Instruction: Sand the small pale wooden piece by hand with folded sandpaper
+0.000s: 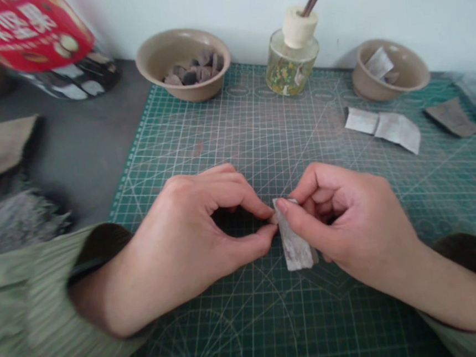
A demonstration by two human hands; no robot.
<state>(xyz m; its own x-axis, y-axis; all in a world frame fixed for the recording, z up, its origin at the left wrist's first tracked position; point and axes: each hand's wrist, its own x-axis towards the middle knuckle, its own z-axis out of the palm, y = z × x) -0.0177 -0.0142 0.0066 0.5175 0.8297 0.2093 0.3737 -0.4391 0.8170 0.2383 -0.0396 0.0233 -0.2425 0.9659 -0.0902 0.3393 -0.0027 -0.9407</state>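
Note:
My left hand (193,232) is closed in a pinch, with a small brownish piece (274,218) at its fingertips. That piece is mostly hidden by the fingers, so its kind cannot be made out. Thumb and fingers of my right hand (345,213) grip a folded strip of worn, whitish-grey sandpaper (296,243). The strip's left edge meets the small piece, just above the green cutting mat (250,322).
Behind stand a brown bowl (156,58) with several dark chunks (195,71), a glass diffuser bottle (287,71) and a smaller bowl (392,87). Sandpaper scraps (383,124) lie at right. A red-labelled jar (38,40) and grey cloth (2,149) are at left.

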